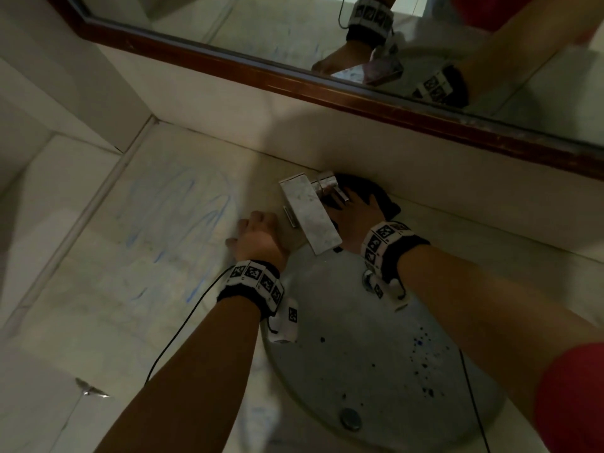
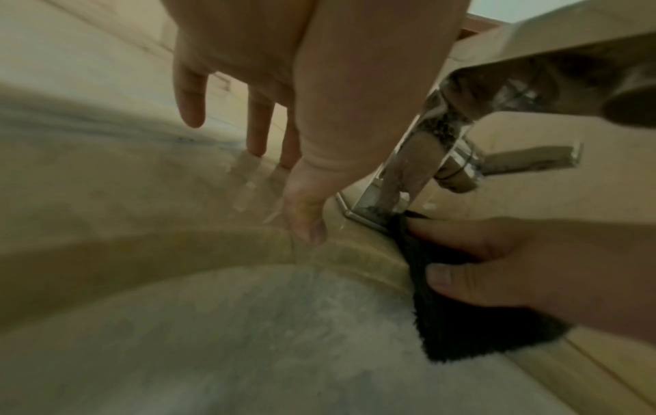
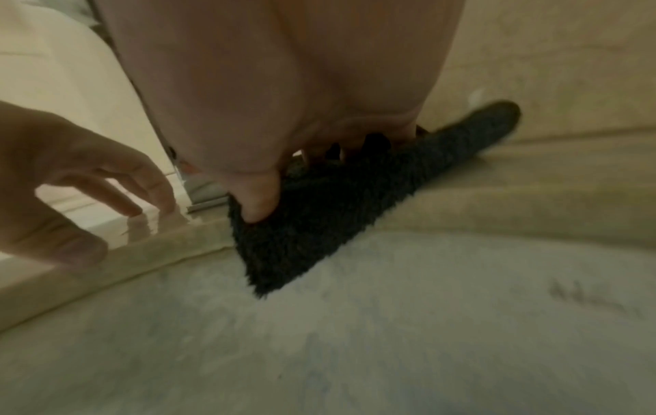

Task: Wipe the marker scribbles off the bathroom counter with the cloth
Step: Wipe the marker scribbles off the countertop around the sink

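Observation:
Faint blue marker scribbles (image 1: 176,223) cover the pale counter (image 1: 98,305) left of the sink. The black fluffy cloth (image 1: 385,197) lies on the counter's back strip, right of the faucet, with one corner hanging over the basin rim (image 3: 284,266). My right hand (image 1: 353,207) presses down on the cloth; its thumb and fingers dig into the pile (image 3: 312,168) and bunch a fold (image 2: 461,258). My left hand (image 1: 251,230) rests on the counter left of the faucet, its straight fingertips touching the glossy surface (image 2: 270,157), holding nothing.
A square chrome faucet (image 1: 310,210) with a side lever stands between my hands. The round grey basin (image 1: 376,354), speckled with blue spots, lies under my forearms. A wood-framed mirror (image 1: 294,76) runs along the back wall. A side wall closes the counter's left end.

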Available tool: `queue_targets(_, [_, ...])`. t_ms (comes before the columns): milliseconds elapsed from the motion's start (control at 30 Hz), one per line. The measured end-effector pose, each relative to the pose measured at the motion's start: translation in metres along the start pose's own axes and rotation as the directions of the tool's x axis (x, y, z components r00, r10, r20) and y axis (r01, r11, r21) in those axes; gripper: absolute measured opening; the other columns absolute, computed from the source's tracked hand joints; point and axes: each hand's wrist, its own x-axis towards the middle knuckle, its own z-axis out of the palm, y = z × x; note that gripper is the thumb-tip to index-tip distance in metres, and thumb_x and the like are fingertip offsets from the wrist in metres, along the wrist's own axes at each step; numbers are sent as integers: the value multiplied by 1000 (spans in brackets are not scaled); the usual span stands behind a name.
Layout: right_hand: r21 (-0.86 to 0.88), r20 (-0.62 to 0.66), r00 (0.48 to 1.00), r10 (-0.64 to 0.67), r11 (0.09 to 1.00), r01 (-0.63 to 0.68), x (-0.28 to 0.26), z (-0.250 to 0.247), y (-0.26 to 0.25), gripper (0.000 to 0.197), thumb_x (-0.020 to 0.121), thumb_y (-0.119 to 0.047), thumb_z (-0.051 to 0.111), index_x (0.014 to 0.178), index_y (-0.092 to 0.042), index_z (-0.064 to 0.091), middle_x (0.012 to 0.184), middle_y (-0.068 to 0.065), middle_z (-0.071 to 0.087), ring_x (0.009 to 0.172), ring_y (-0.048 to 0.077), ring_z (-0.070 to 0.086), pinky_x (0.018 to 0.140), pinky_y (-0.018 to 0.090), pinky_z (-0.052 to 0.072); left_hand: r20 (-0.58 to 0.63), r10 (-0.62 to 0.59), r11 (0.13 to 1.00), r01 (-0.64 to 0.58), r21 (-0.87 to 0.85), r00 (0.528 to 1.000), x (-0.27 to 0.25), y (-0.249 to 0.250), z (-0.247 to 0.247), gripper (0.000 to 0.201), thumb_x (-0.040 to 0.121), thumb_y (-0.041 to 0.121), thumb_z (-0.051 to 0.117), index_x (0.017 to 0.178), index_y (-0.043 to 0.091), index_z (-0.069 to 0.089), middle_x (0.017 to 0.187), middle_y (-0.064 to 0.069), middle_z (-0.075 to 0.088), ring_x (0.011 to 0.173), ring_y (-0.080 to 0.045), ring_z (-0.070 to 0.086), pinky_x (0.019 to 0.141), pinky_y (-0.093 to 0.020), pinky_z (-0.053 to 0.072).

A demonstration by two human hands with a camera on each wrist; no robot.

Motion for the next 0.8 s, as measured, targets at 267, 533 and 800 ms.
queue_targets(267, [87,-189,971,147,987,-133,-53,54,46,62,101,-43,34,152,-44,-2,162,-5,-11,149,24,-3,118,57,4,-37,-68,996,65,-66,997,-3,2,7,58,72,33,76,123,27,48,130,-3,45,121,-32,40,90,-59,37])
queue_targets(533, [170,-168,889,427,900,-400,-146,110,131,62,103,-34,33,151,-44,-4,163,-6,-11,149,25,-3,118,54,14,-55,-82,991,76,-112,995,-2,3,14,55,71,33,74,120,27,49,131,-3,48,124,-34,41,94,-63,33])
queue_targets(800, [219,-165,861,481,869,-444,-119,94,106,59,103,-38,32,153,-38,1,163,-2,-6,149,30,-1,116,61,12,-78,-10,997,4,-78,997,1,-3,18,52,76,38,66,122,24,47,133,-4,46,124,-33,39,93,-62,33])
